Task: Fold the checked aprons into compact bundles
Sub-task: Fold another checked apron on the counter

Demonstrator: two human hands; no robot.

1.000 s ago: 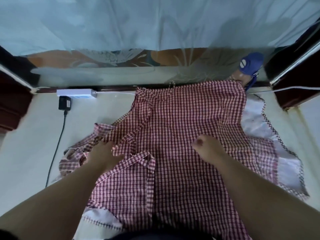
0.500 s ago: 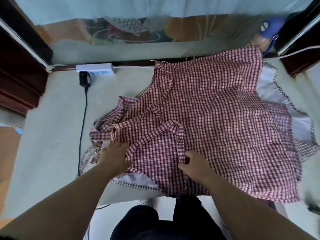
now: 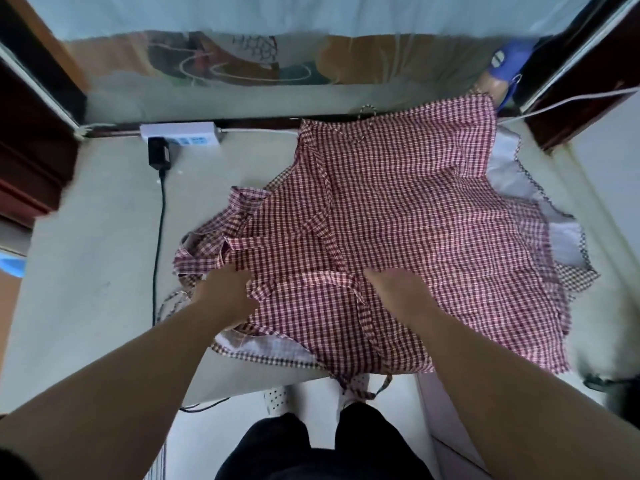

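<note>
A big red checked apron [image 3: 398, 220] lies spread out on a pale table [image 3: 86, 254]. It covers the middle and the right side of the table, and its near edge hangs a little over the front. A white cloth with a dark zigzag edge [image 3: 502, 174] peeks out from under it on the right and at the front.

The left hand [image 3: 225, 292] rests at the left side of the apron, where the cloth is bunched up in folds. Its fingertips go in under a fold, so I cannot tell if they pinch the cloth or just touch it.

The right hand [image 3: 394, 289] lies on top of the apron near the front, just beside a long checked strap [image 3: 360, 306]. Its fingers are close together and point left. The hand is blurry, so I cannot tell if it holds the strap.

At the back of the table sits a white power strip [image 3: 180, 133]. A black plug [image 3: 158, 153] is stuck in it, and a black cord [image 3: 159, 237] runs down the table to the left of the apron.

Below the table are dark trousers [image 3: 311, 445] and white dotted shoes [image 3: 277, 396]
</note>
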